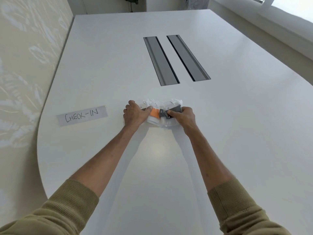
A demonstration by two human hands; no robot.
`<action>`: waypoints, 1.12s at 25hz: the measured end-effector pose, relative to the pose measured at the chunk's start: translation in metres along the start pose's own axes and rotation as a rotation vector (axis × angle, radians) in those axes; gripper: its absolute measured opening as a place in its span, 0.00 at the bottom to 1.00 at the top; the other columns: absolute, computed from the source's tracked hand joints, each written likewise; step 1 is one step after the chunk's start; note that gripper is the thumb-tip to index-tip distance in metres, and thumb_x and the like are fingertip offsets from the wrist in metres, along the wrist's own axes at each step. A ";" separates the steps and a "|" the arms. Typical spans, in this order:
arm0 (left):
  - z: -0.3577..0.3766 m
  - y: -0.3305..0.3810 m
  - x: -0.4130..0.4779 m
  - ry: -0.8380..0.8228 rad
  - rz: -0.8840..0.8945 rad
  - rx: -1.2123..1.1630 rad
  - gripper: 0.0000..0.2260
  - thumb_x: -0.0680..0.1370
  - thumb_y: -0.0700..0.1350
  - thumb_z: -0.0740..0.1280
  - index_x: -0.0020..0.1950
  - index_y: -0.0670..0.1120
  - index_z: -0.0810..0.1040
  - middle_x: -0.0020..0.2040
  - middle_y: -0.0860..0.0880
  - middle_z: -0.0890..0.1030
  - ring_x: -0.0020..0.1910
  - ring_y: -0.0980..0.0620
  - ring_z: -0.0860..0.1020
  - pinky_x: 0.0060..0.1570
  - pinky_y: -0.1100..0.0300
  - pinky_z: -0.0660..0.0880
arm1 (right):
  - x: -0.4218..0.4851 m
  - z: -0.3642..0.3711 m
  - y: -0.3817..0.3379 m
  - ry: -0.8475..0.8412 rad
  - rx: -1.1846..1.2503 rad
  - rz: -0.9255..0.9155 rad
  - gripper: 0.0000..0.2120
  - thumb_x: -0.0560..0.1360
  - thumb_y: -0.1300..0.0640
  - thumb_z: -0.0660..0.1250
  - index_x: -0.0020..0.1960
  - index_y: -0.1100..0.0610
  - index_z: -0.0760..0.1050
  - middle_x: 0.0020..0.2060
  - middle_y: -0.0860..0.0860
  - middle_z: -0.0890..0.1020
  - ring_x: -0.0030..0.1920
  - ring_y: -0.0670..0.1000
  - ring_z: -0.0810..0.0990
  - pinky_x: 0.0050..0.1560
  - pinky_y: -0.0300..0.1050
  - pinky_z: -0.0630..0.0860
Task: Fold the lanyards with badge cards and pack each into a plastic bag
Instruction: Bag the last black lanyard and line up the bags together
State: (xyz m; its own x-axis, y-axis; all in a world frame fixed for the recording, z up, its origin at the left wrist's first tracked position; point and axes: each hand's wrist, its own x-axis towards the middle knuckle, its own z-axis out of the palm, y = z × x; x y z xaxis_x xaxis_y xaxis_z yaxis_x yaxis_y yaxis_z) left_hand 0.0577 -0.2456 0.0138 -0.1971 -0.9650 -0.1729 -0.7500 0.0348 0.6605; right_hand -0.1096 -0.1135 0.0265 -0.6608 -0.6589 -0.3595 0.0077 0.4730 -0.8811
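Observation:
Clear plastic bags (162, 103) lie bunched together on the white table (220, 133), a little past its middle. Inside them I see an orange piece (154, 113) and a folded grey lanyard (176, 109) with a white badge card (163, 119). My left hand (135, 114) grips the left side of the bundle, thumb on the orange piece. My right hand (184, 116) pinches the grey lanyard on the right side. How many bags there are I cannot tell; their edges overlap.
A paper strip reading CHECK-IN (82, 115) lies to the left of the bundle. Two grey cable slots (160, 61) (188, 57) run across the table behind it. A patterned wall (25, 65) borders the left edge, a window ledge (271, 19) the far right.

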 end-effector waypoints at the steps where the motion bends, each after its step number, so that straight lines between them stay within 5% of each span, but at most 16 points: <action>1: 0.001 -0.001 0.002 -0.019 -0.026 -0.019 0.43 0.76 0.65 0.76 0.78 0.37 0.67 0.75 0.37 0.74 0.75 0.35 0.72 0.72 0.44 0.72 | 0.001 0.002 0.002 0.017 -0.078 -0.019 0.20 0.75 0.49 0.83 0.56 0.63 0.85 0.53 0.57 0.89 0.52 0.56 0.86 0.46 0.47 0.77; 5: 0.004 -0.005 0.009 -0.086 -0.085 -0.143 0.38 0.74 0.61 0.80 0.73 0.36 0.75 0.71 0.37 0.79 0.71 0.36 0.78 0.69 0.43 0.76 | 0.009 0.002 0.004 0.070 -0.211 -0.033 0.24 0.74 0.46 0.82 0.56 0.65 0.83 0.52 0.59 0.88 0.54 0.60 0.86 0.49 0.53 0.79; 11: 0.005 -0.004 -0.005 -0.106 0.016 -0.345 0.30 0.77 0.52 0.79 0.74 0.49 0.69 0.58 0.49 0.81 0.56 0.45 0.80 0.55 0.53 0.76 | 0.012 0.003 0.002 0.070 -0.178 -0.001 0.22 0.71 0.46 0.85 0.48 0.59 0.77 0.43 0.54 0.83 0.43 0.55 0.79 0.35 0.46 0.67; 14: 0.001 -0.006 -0.010 -0.132 -0.035 -0.407 0.28 0.78 0.50 0.78 0.74 0.48 0.69 0.60 0.47 0.81 0.55 0.46 0.80 0.51 0.55 0.74 | 0.008 0.006 0.004 0.065 -0.142 -0.007 0.24 0.70 0.47 0.86 0.43 0.57 0.72 0.38 0.52 0.78 0.38 0.54 0.75 0.36 0.47 0.65; 19: -0.019 -0.024 -0.030 -0.137 -0.082 -0.588 0.28 0.78 0.49 0.80 0.72 0.50 0.70 0.64 0.46 0.82 0.58 0.47 0.82 0.59 0.48 0.81 | -0.010 0.018 0.000 -0.009 -0.032 -0.021 0.27 0.69 0.49 0.88 0.37 0.53 0.68 0.36 0.52 0.76 0.38 0.53 0.74 0.40 0.48 0.67; 23: -0.049 -0.060 -0.057 -0.087 -0.111 -0.739 0.27 0.77 0.45 0.81 0.70 0.50 0.71 0.63 0.43 0.84 0.60 0.44 0.85 0.61 0.43 0.84 | -0.036 0.045 -0.008 -0.166 0.001 -0.050 0.19 0.69 0.53 0.88 0.46 0.59 0.80 0.46 0.62 0.88 0.48 0.60 0.85 0.49 0.53 0.77; 28: -0.099 -0.128 -0.086 0.008 -0.220 -0.792 0.29 0.77 0.47 0.82 0.71 0.50 0.70 0.64 0.43 0.84 0.63 0.41 0.85 0.66 0.40 0.82 | -0.075 0.112 -0.014 -0.320 -0.024 -0.073 0.21 0.68 0.55 0.88 0.51 0.60 0.80 0.45 0.59 0.85 0.47 0.58 0.84 0.49 0.53 0.76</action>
State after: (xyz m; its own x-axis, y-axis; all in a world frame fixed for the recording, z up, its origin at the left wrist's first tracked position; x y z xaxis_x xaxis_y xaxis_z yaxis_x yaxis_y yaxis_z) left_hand 0.2335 -0.1926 0.0166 -0.0905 -0.9303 -0.3554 -0.1020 -0.3463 0.9326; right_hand 0.0239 -0.1359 0.0309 -0.3898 -0.8399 -0.3777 -0.0513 0.4293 -0.9017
